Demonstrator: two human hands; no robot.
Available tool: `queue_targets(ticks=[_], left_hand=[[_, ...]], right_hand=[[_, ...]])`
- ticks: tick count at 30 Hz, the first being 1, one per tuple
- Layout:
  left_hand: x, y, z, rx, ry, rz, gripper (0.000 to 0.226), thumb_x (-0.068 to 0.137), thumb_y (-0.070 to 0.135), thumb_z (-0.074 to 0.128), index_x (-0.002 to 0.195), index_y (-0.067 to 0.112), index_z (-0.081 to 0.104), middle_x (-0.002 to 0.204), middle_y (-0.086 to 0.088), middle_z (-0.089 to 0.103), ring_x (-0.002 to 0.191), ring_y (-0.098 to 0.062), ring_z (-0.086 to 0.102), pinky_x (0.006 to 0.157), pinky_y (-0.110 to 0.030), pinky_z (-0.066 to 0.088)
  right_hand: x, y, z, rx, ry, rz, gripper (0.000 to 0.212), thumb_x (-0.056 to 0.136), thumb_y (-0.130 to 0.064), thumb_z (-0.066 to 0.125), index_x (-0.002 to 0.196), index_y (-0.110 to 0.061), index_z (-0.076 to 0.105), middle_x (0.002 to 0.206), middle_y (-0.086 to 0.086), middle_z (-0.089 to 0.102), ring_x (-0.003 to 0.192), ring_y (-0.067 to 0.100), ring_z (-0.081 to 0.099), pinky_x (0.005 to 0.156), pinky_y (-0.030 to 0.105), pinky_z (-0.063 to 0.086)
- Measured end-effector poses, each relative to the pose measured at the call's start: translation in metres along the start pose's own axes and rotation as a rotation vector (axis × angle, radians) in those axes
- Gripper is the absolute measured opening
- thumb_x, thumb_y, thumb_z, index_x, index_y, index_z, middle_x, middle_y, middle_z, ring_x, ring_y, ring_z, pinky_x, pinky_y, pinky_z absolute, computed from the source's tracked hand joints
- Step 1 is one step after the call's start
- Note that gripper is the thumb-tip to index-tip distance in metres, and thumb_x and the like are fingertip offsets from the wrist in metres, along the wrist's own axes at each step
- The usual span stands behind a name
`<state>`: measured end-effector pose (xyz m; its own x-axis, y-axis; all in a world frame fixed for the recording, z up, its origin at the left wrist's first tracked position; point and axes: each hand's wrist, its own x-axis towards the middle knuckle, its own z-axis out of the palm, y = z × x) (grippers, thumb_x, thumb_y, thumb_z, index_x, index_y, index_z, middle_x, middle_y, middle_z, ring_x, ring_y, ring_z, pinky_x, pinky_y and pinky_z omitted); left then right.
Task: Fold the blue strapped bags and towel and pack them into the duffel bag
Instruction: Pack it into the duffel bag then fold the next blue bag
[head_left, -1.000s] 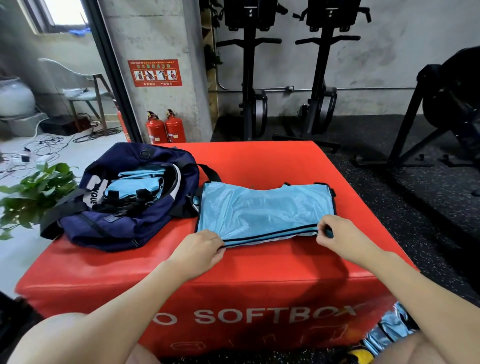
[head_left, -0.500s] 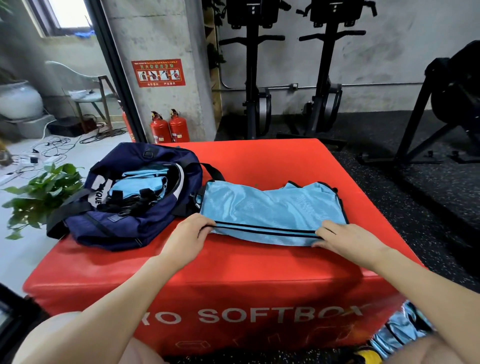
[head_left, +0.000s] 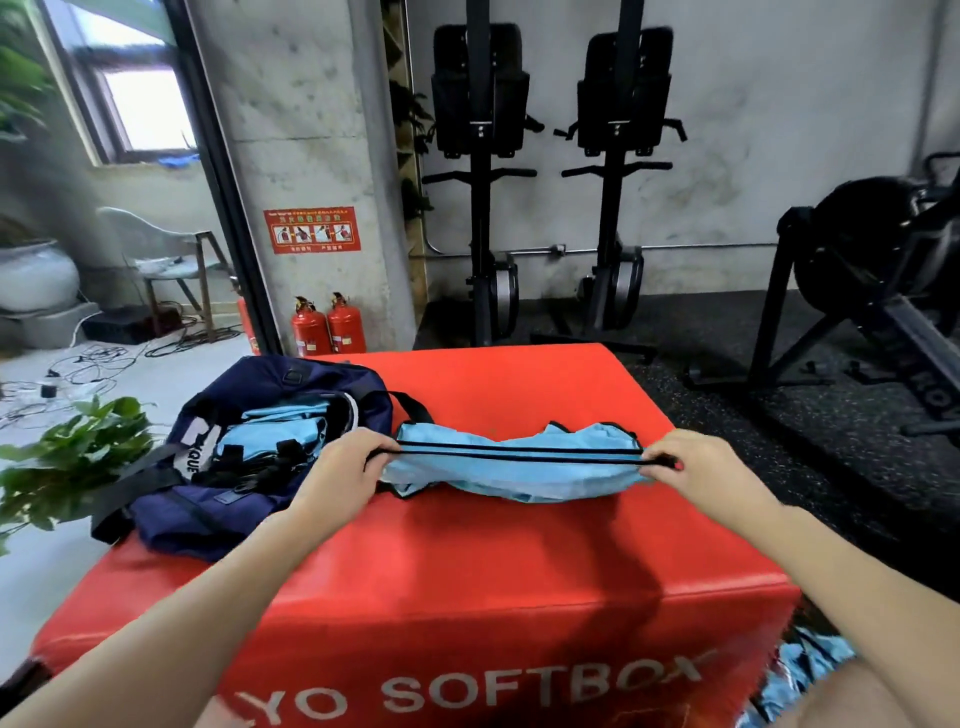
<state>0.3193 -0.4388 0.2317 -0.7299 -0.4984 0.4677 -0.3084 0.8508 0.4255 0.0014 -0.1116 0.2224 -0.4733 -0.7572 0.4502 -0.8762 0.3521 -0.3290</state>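
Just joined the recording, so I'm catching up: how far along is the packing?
Done: light blue folded items already sit inside the open duffel bag. In hand: the left hand and right hand each pinch an end of a blue strapped bag, mid-fold on the red box. Left: finishing that fold, packing it, plus blue fabric on the floor.
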Motion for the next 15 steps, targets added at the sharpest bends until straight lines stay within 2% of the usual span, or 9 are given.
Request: queue_targets(ticks=[1,5,9,11,13,15], left_hand=[[0.011,0.007,-0.011,0.011,0.040,0.018,0.020,0.094,0.004,0.063,0.104,0.016,0.074,0.095,0.016,0.063,0.097,-0.010,0.060,0.088,-0.010,0.039],[0.061,0.054,-0.074,0.021,0.208,0.094,0.020,0.093,0.000,0.059,0.105,0.010,0.071,0.104,-0.004,0.069,0.102,-0.020,0.061,0.092,-0.025,0.040],[0.102,0.100,-0.149,0.036,0.316,0.100,0.017,0.097,0.002,0.053,0.105,0.010,0.065,0.105,-0.009,0.062,0.103,-0.027,0.058,0.093,-0.034,0.043],[0.113,0.117,-0.186,0.051,0.360,0.122,0.017,0.097,0.002,0.052,0.107,0.009,0.064,0.106,-0.011,0.062,0.102,-0.028,0.058,0.093,-0.035,0.043],[0.117,0.136,-0.224,0.074,0.401,0.125,0.018,0.098,0.005,0.051,0.110,0.011,0.064,0.105,-0.009,0.060,0.101,-0.028,0.058,0.091,-0.035,0.043],[0.118,0.155,-0.259,0.111,0.432,0.144,0.019,0.098,0.006,0.050,0.110,0.010,0.064,0.105,-0.008,0.060,0.102,-0.028,0.058,0.090,-0.035,0.043]], right_hand=[[0.008,-0.005,-0.014,0.013,0.045,0.013,0.013,0.077,-0.015,0.085,0.087,-0.017,0.077,0.084,-0.011,0.066,0.080,0.012,0.064,0.079,0.019,0.044],[0.044,-0.039,-0.086,0.114,0.289,0.045,0.011,0.078,-0.011,0.084,0.085,-0.014,0.077,0.085,0.000,0.069,0.081,0.014,0.062,0.077,0.006,0.038],[0.077,-0.079,-0.162,0.168,0.431,0.043,0.011,0.081,-0.016,0.082,0.091,-0.015,0.077,0.090,0.000,0.068,0.089,0.013,0.059,0.079,0.015,0.034],[0.088,-0.099,-0.197,0.186,0.463,0.028,0.011,0.084,-0.019,0.079,0.094,-0.016,0.077,0.093,0.000,0.071,0.090,0.013,0.059,0.082,0.023,0.039],[0.092,-0.118,-0.231,0.225,0.498,-0.001,0.012,0.085,-0.021,0.079,0.095,-0.014,0.076,0.090,0.000,0.072,0.082,0.014,0.062,0.079,0.028,0.044],[0.094,-0.138,-0.266,0.272,0.537,-0.029,0.015,0.084,-0.023,0.080,0.093,-0.012,0.076,0.080,-0.001,0.071,0.068,0.011,0.059,0.070,0.025,0.043]])
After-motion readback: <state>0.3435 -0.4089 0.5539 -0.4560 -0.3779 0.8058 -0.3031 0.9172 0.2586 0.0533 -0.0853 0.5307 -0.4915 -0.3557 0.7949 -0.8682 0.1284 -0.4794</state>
